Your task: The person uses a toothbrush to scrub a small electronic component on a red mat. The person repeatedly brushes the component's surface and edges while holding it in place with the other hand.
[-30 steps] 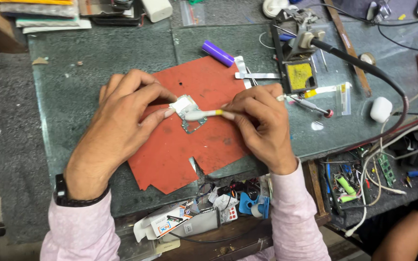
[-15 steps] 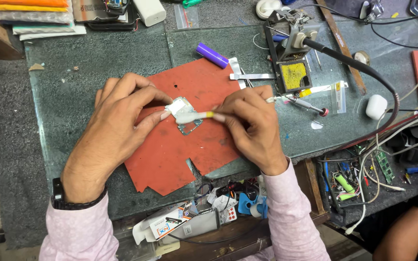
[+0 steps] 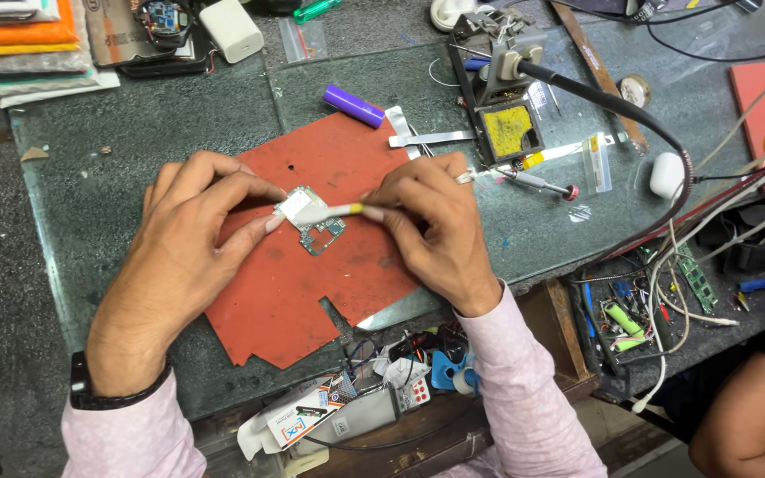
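A small green circuit board [image 3: 316, 221] is pinched on a red rubber mat [image 3: 294, 274] by the left hand [image 3: 192, 239], while a white, yellow-banded stick tool [image 3: 334, 212] is grasped by the right hand [image 3: 431, 226].

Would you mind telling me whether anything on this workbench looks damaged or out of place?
The red rubber work mat has ragged notches cut from its near edge. A purple cylindrical battery cell lies loose, tilted, just beyond the mat's far edge.

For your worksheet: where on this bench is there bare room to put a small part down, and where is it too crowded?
Free: the glass top left of the left hand, and the red mat below the circuit board. Crowded: around the soldering stand and the cables at right.
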